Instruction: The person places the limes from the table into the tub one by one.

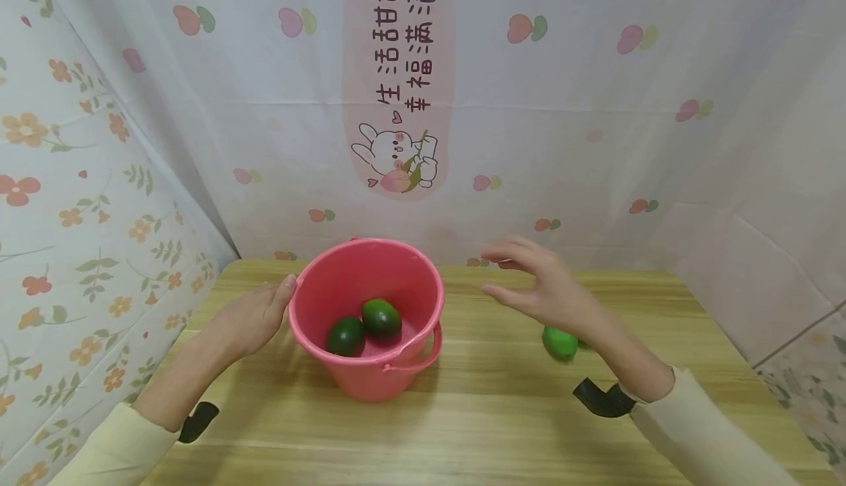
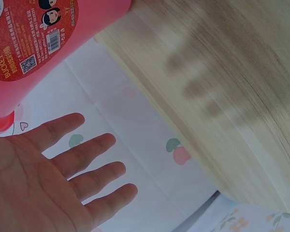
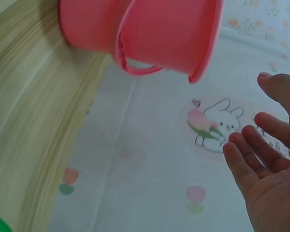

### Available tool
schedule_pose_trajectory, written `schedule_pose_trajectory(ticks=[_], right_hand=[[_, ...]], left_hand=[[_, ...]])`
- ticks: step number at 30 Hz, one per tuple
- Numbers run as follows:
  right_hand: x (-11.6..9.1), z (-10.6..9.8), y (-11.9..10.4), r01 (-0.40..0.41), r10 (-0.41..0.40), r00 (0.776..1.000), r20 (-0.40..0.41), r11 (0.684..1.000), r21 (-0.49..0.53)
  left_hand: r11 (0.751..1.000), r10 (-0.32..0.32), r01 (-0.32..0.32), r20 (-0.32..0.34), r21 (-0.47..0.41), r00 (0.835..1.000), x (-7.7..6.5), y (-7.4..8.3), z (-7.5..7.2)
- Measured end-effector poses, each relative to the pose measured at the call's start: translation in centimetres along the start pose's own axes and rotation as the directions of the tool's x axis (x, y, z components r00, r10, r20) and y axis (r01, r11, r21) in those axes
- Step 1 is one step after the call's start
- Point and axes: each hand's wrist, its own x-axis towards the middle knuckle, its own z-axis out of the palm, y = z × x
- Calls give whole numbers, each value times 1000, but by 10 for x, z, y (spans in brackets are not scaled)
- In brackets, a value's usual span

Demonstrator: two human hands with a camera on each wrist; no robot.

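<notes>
A pink bucket (image 1: pixel 370 383) stands on the wooden table, its handle (image 1: pixel 423 360) hanging down on the near right side. Inside lie two dark green oval fruits, one (image 1: pixel 381 319) with a lighter green end and the other (image 1: pixel 346 336) beside it. My left hand (image 1: pixel 254 317) is at the bucket's left side, thumb right at the rim; in the left wrist view its fingers (image 2: pixel 94 154) are straight and spread. To the right of the bucket, my right hand (image 1: pixel 538 284) hovers over the table with nothing in it, fingers slightly bent and apart from the thumb.
A bright green fruit (image 1: pixel 559 342) lies on the table under my right forearm, with another bit of green partly hidden behind the arm. A printed cloth (image 1: pixel 264 141) hangs behind the table's back edge, and a floral one (image 1: pixel 79 251) on the left.
</notes>
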Motion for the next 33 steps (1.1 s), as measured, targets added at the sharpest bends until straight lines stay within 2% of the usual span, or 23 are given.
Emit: schedule_pose_trajectory(ticks=[5,9,16,22,29,33], right_hand=[[-12,-7,6,-17,17,1000,-10,999,-29],[-22,-11,12,-27,25,1000,-14,995,-93],[-38,-17,22,-40,43,999,19,987,-156],[-54,-18,29,-97,107,993,42,976,-194],[-73,-16,42,-205,240,964,114,945,-256],[-82,-16,46,-226,273,951,143,933,-279]], left_hand=[[1000,6,-6,0,-9,1000,0,-1,0],[1000,15,-15,-3,-11,1000,0,-2,0],[998,54,-54,-13,-35,998,0,-4,1],[997,57,-57,-14,-42,998,1,-5,1],[998,55,-55,-16,-40,998,0,-5,2],[998,53,-53,-15,-33,999,1,-5,2]])
